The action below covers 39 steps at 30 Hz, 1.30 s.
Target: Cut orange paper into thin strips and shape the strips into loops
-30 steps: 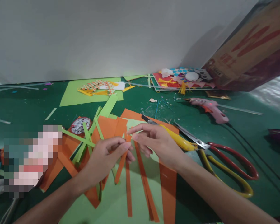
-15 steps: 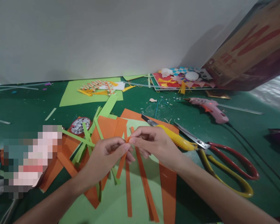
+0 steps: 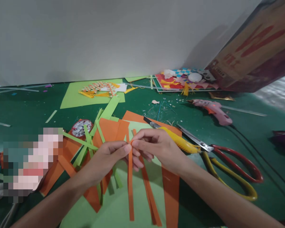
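My left hand and my right hand meet over the light green sheet. Thumb and fingers of both pinch a small piece of orange paper strip, mostly hidden by the fingertips. Directly below the fingertips an orange strip runs down across the sheet. More orange strips lie slanted beneath my right hand. Left of my left hand, green strips are heaped over orange paper. A yellow-handled craft knife lies just beyond my right hand.
Scissors with red and yellow handles lie at right. Behind them rests a pink glue gun with a cord. A woven paper piece lies on green paper at the back. A paper bag stands back right; a pixelated object lies left.
The short orange end that hung slanting below my left fingers no longer shows. My left hand has shifted slightly, its lower fingers moving right and down. My right hand stays nearly in place.
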Each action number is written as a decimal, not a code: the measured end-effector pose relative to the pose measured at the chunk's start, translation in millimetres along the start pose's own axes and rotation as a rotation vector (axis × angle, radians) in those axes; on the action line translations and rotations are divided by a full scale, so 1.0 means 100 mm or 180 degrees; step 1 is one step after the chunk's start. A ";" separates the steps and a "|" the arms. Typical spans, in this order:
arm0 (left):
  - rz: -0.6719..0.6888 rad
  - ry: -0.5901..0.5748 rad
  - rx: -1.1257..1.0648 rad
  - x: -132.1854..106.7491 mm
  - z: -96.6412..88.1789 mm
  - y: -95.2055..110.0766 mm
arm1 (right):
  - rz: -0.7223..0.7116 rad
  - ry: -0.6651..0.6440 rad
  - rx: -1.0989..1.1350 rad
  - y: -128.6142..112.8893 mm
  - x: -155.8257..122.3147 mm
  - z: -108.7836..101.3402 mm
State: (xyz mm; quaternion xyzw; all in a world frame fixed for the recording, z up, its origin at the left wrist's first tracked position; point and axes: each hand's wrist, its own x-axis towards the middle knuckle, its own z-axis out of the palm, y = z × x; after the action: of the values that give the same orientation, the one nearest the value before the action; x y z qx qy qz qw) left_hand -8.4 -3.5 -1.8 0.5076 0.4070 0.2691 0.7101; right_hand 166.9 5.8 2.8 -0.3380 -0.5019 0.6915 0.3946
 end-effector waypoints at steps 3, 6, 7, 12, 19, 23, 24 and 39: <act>0.0032 -0.0010 -0.0063 0.00 0.00 0.00 | 0.0026 -0.0003 -0.0005 -0.01 0.00 0.01; 0.0050 -0.0003 -0.0036 0.00 0.01 0.02 | 0.0053 0.0073 -0.0039 -0.02 0.01 0.01; 0.0051 -0.0015 -0.0017 0.00 0.01 0.02 | 0.0055 0.0109 -0.0039 -0.02 0.01 0.01; 0.0002 -0.0057 0.0076 0.00 0.03 0.04 | 0.0001 0.0327 -0.0036 0.01 0.02 -0.01; -0.0095 -0.0150 0.0092 0.00 0.02 0.04 | -0.0110 0.0577 -0.0139 0.04 0.02 -0.03; -0.0147 -0.0158 0.0062 -0.01 0.01 0.03 | -0.0124 0.0580 -0.0093 0.04 0.02 -0.03; -0.0165 -0.0170 0.0048 -0.01 0.02 0.03 | -0.0129 0.0592 -0.0076 0.04 0.02 -0.03; -0.0545 -0.0556 -0.0232 -0.02 0.01 0.05 | -0.0221 0.0682 0.0139 0.05 0.02 -0.04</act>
State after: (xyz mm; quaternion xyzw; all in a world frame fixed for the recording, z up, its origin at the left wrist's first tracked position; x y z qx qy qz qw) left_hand -8.3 -3.8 3.6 0.4664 0.3754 0.1770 0.7811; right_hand 168.0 8.5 -3.0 -0.3837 -0.4530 0.6482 0.4770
